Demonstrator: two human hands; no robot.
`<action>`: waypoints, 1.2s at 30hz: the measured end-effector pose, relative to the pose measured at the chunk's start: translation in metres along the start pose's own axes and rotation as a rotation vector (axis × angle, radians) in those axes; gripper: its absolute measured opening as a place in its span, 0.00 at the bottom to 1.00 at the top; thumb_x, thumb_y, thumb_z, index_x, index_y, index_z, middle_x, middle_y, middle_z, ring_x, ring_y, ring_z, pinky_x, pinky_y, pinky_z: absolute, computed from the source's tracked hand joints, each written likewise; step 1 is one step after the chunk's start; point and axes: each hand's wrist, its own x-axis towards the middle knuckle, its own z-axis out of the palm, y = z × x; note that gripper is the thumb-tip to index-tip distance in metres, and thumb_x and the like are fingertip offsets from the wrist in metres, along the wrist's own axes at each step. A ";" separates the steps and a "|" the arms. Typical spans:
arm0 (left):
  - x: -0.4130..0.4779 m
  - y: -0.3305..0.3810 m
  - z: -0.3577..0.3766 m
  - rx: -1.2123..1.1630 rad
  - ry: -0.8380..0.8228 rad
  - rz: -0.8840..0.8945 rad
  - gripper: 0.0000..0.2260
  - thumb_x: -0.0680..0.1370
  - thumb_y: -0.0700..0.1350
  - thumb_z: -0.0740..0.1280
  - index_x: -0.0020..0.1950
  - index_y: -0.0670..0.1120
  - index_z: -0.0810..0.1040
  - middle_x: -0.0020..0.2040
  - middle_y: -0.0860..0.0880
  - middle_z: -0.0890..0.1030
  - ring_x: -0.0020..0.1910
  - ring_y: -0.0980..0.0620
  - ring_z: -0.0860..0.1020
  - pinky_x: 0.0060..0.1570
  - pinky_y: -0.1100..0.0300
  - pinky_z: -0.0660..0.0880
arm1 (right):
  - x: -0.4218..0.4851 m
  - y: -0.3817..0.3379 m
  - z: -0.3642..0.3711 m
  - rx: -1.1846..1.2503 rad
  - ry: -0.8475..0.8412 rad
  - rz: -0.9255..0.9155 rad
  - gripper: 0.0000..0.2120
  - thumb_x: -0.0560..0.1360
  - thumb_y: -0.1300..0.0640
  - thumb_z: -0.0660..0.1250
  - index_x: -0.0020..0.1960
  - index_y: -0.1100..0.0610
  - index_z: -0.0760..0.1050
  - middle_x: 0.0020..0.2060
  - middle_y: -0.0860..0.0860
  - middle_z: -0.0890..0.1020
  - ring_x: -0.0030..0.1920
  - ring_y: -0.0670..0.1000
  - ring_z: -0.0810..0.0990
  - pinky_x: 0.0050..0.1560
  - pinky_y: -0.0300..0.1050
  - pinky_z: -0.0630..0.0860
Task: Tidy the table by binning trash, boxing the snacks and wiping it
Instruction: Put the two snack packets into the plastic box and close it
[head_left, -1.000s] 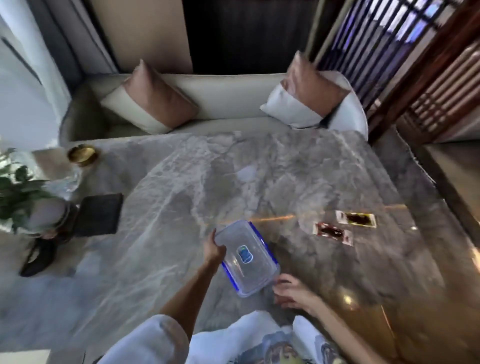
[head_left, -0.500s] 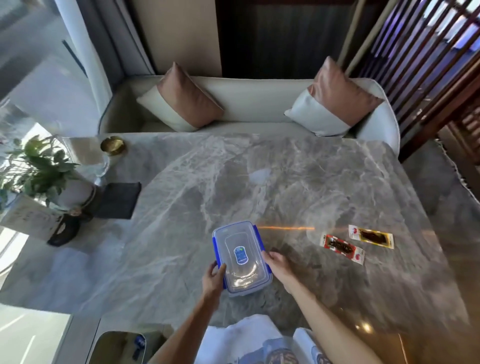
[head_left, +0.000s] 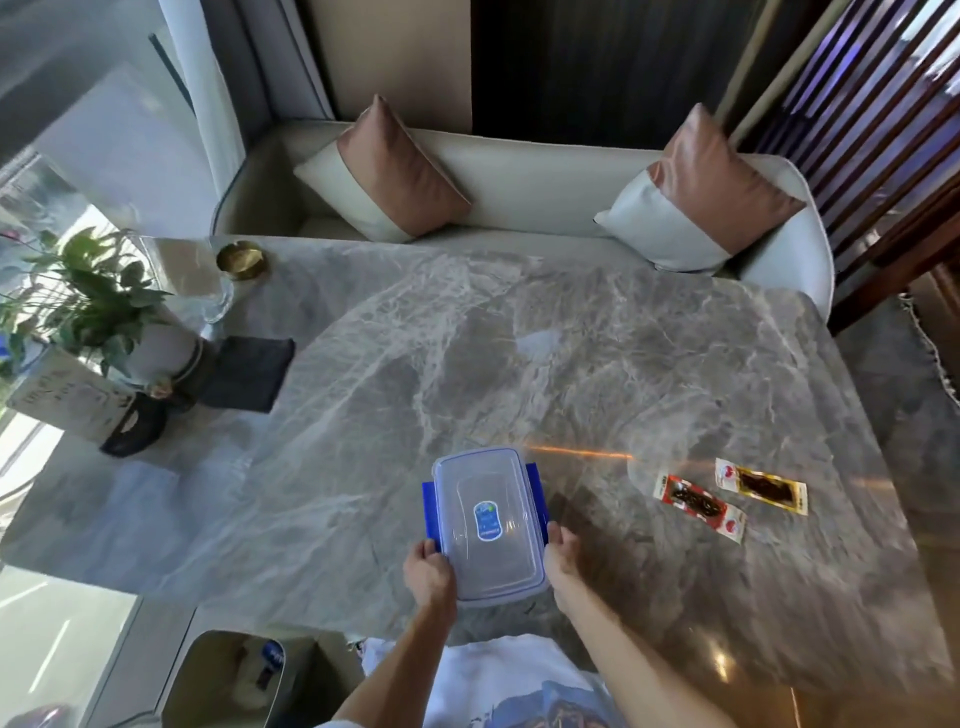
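L hand (head_left: 428, 574) & R hand (head_left: 561, 561) grip box (head_left: 488, 525) sides, clips (head_left: 536, 493) seemingly open.

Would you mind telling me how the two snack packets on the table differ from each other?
The red packet has red edging; the yellow packet has yellow edging. The red packet lies nearer the box and slants more steeply; the yellow packet lies farther right and closer to level. Both lie flat on the table, untouched, each showing a dark snack through a clear window.
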 end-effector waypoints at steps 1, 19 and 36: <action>0.001 -0.004 0.000 -0.004 0.004 -0.006 0.14 0.75 0.30 0.57 0.31 0.41 0.69 0.29 0.44 0.68 0.37 0.48 0.65 0.38 0.55 0.62 | 0.001 0.003 0.000 -0.014 -0.010 -0.006 0.19 0.84 0.55 0.51 0.69 0.63 0.68 0.66 0.61 0.75 0.61 0.56 0.75 0.63 0.50 0.69; 0.047 0.137 -0.004 0.653 -0.680 0.501 0.31 0.66 0.38 0.56 0.71 0.34 0.68 0.70 0.37 0.72 0.69 0.41 0.72 0.67 0.55 0.67 | -0.004 -0.018 0.006 -0.418 0.062 -0.489 0.20 0.71 0.58 0.74 0.62 0.61 0.79 0.48 0.54 0.79 0.48 0.53 0.79 0.53 0.49 0.75; 0.053 0.088 -0.027 0.884 -0.468 0.490 0.20 0.74 0.37 0.66 0.67 0.42 0.74 0.59 0.37 0.80 0.58 0.41 0.79 0.59 0.54 0.73 | 0.032 0.007 -0.134 -0.042 0.299 -0.303 0.16 0.78 0.61 0.65 0.64 0.67 0.75 0.45 0.61 0.83 0.44 0.54 0.77 0.49 0.51 0.75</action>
